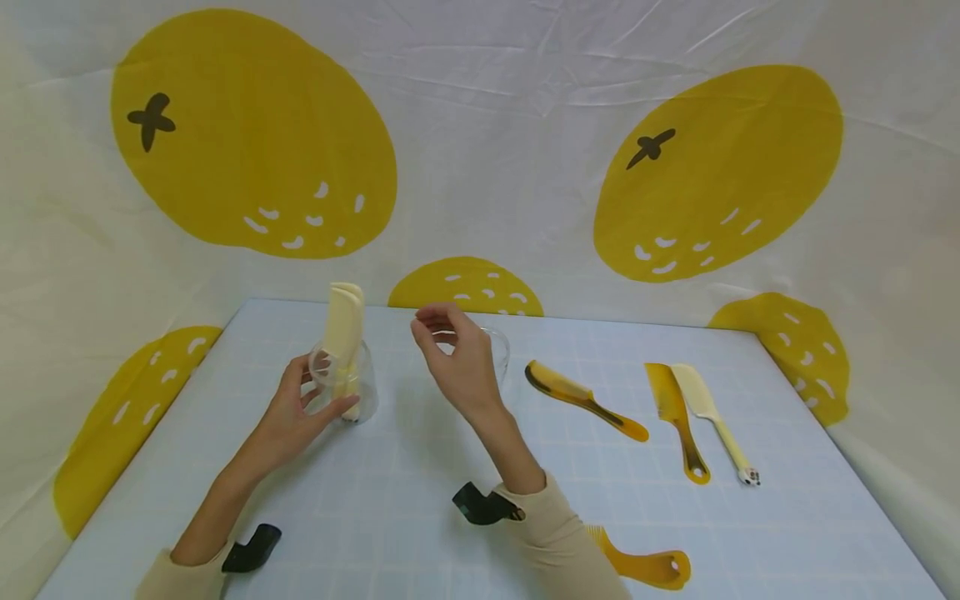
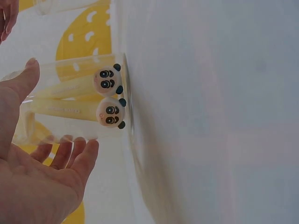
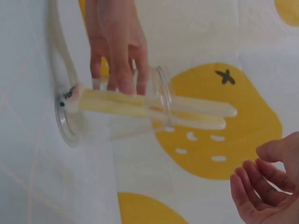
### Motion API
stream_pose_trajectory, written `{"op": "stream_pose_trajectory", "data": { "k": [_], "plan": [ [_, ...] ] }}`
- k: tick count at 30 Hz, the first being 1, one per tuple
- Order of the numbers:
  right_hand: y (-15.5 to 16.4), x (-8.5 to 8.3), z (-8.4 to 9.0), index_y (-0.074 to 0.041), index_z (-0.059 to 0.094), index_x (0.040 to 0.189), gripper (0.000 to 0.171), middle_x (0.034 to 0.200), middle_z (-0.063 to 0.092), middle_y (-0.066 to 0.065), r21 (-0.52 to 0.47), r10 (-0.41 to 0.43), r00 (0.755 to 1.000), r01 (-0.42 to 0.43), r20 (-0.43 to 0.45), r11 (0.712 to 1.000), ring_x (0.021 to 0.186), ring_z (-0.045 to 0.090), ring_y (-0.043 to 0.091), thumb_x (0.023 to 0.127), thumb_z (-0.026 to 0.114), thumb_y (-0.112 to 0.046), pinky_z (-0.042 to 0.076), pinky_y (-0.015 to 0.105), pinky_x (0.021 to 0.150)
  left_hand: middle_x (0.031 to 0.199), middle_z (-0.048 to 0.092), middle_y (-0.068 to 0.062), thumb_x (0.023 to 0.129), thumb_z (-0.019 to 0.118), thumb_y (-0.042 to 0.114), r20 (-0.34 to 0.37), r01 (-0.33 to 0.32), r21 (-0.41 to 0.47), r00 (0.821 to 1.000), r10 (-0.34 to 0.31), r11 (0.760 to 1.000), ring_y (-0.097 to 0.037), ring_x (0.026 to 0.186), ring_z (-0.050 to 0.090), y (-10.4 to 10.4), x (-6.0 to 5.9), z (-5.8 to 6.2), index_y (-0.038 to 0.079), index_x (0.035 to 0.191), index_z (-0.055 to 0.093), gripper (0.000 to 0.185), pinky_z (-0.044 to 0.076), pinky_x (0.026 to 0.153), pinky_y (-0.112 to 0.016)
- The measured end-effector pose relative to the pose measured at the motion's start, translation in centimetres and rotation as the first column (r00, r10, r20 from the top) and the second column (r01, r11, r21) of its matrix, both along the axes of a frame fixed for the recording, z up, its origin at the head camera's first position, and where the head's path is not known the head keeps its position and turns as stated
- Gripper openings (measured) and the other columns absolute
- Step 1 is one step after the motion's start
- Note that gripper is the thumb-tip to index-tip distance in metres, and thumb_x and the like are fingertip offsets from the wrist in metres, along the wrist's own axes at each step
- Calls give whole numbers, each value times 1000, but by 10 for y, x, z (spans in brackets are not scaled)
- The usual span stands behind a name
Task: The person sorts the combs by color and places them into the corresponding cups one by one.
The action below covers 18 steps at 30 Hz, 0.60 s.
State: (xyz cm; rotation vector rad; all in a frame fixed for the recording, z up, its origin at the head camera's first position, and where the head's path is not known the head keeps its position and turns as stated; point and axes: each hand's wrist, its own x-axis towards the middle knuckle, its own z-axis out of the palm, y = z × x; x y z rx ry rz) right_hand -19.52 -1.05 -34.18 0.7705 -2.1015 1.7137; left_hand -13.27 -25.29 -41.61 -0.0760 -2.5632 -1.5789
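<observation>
My left hand [image 1: 296, 421] holds a clear jar [image 1: 366, 382] around its side, thumb on one side and fingers on the other. The jar stands upright on the table at the left. Two pale yellow combs [image 1: 345, 321] stand in it, their tops above the rim. In the left wrist view their panda-head ends [image 2: 110, 112] rest near the jar's bottom. To the right of that jar, my right hand [image 1: 467, 367] is raised with loosely curved fingers and nothing in them. Behind it, partly hidden, is a second clear container [image 1: 502, 354].
On the right side lie a brown-and-yellow comb [image 1: 585, 400], an amber comb [image 1: 678, 421] and a pale yellow panda comb [image 1: 720, 425]. Another amber comb [image 1: 652, 568] lies near the front, partly covered by my right sleeve. A white sheet with yellow fruit prints hangs behind the table.
</observation>
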Motion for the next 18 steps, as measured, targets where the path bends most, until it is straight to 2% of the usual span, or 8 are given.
{"op": "stream_pose_trajectory", "data": {
  "k": [10,18],
  "plan": [
    [35,-4,-4,-2,68,112,15,104,71,9,12,-50,999,49,15,999,94,67,18,98,70,-9,60,33,87,148,32,-26,94,78,22,2,8,-5,1000,-8,1000,-43,138,33,0,0,0,-5,150,20,84,31,116,-66],
    [62,-8,-9,-2,70,111,16,103,71,10,9,-99,995,99,19,995,93,67,20,97,72,-8,60,36,86,149,31,-27,95,78,25,15,-2,-26,1000,3,1000,-45,139,32,0,0,1,-5,150,19,86,31,115,-67]
  ]
}}
